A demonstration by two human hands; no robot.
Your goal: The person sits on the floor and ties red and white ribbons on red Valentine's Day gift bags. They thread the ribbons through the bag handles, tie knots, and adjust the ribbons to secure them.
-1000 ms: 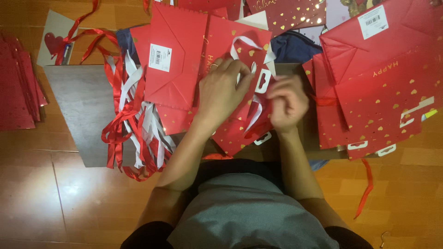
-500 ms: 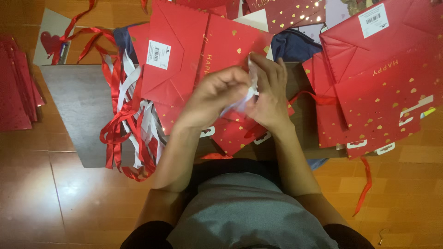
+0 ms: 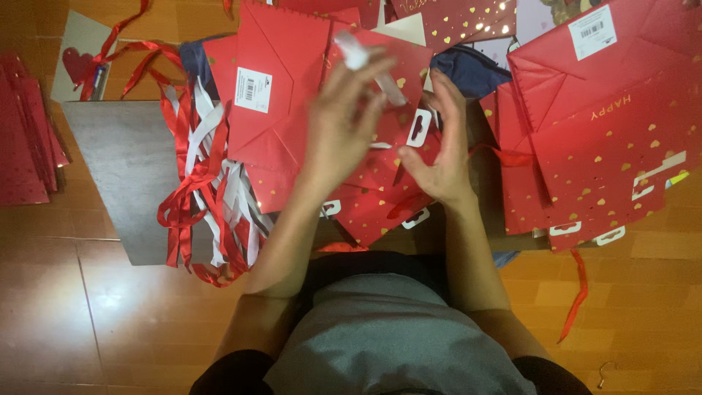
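My left hand [image 3: 344, 124] is raised over a flat red gift bag [image 3: 380, 197] dotted with gold hearts, and its fingers pinch a white ribbon [image 3: 369, 62] that blurs upward. My right hand [image 3: 439, 146] rests open on the same bag, beside a white hang tab [image 3: 418, 126]. The bag lies on a low dark board [image 3: 124, 161] in front of my lap.
A second flat red bag with a white label [image 3: 270, 95] lies to the left over a bundle of red and white ribbons [image 3: 205, 197]. A pile of red bags [image 3: 607, 139] sits at the right, more red bags [image 3: 25, 146] on the wooden floor at the left.
My hands were together over the bag. Since then the left hand has lifted up and away with the white ribbon, and the right hand has opened flat on the bag.
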